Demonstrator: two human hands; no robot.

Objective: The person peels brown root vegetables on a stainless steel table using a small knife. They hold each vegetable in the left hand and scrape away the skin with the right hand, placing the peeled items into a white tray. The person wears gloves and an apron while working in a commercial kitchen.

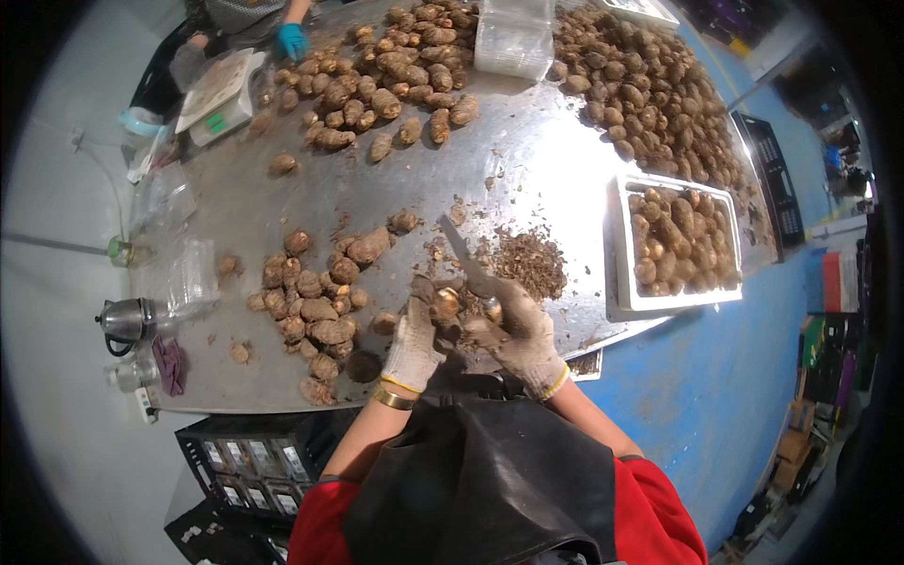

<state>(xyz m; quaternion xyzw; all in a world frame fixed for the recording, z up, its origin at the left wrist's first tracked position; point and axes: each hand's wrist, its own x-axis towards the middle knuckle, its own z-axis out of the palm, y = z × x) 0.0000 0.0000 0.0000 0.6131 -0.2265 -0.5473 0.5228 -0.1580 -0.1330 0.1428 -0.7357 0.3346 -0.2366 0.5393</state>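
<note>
Both my hands wear soiled white knitted gloves and meet at the near edge of a metal table. My left hand is closed around a brown taro, whose pale trimmed patch shows between the fingers. In my right hand is a knife, its blade pointing away and slightly left over the table. The right fingers lie close against the taro, and the handle is mostly covered. Dark peelings lie scattered just beyond my right hand. Left of my left hand sits a loose heap of taros.
A white foam box of taros stands right; more taros are piled behind it. Farther back are another pile, clear plastic trays, a scale and a co-worker's blue-gloved hand. A kettle stands far left.
</note>
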